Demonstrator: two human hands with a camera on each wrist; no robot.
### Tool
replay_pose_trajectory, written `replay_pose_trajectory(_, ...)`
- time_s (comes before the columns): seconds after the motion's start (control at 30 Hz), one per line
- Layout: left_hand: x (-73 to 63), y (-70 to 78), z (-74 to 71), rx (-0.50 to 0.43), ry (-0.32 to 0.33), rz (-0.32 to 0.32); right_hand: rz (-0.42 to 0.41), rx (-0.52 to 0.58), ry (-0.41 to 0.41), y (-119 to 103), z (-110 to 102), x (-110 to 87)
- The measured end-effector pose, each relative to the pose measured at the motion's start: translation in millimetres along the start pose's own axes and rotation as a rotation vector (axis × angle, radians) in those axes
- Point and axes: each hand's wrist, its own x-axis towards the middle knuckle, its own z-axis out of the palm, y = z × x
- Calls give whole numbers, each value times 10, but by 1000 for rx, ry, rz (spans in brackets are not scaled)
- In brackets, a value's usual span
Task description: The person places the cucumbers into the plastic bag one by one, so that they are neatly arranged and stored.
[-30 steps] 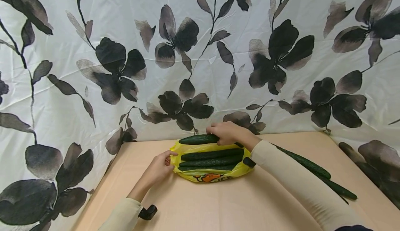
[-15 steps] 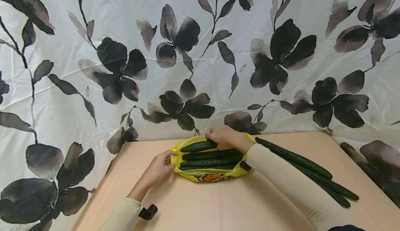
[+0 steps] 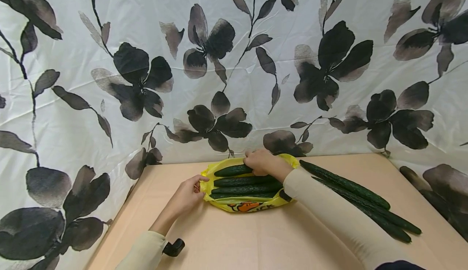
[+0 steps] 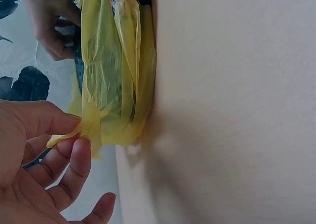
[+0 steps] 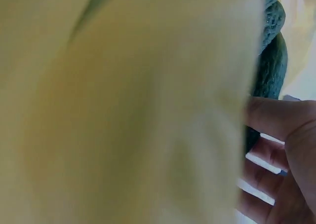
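A yellow plastic bag (image 3: 234, 207) lies on its side on the table, its mouth spread, with several dark green cucumbers inside. My left hand (image 3: 187, 193) pinches the bag's left edge between thumb and fingers, as the left wrist view (image 4: 44, 160) also shows. Over the back of the bag, my right hand (image 3: 267, 163) grips the rearmost cucumber (image 3: 231, 170), which lies beside the other cucumbers (image 3: 245, 190). In the right wrist view the blurred yellow bag (image 5: 138, 110) covers most of the frame, and the thumb and fingers (image 5: 276, 118) hold the cucumber (image 5: 271, 71).
Several loose cucumbers (image 3: 351, 186) lie slanting on the table to the right of the bag, partly behind the right sleeve (image 3: 336, 209). A white floral cloth (image 3: 270, 91) hangs along the back edge of the beige table (image 3: 234, 241).
My right hand has lowered the rear cucumber from above the bag's back edge down into the bag, then shifted slightly right. My left hand has stayed on the bag's edge.
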Motion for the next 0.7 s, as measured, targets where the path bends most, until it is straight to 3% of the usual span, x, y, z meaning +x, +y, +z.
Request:
replay_pose_trajectory(0.33,-3,0,-3,2,1,-8,-16,208,-44,56,-14,-24)
replay_pose_trajectory(0.7,-7,14,5,6,-8,-16,-24,164,-12,54,13,-40)
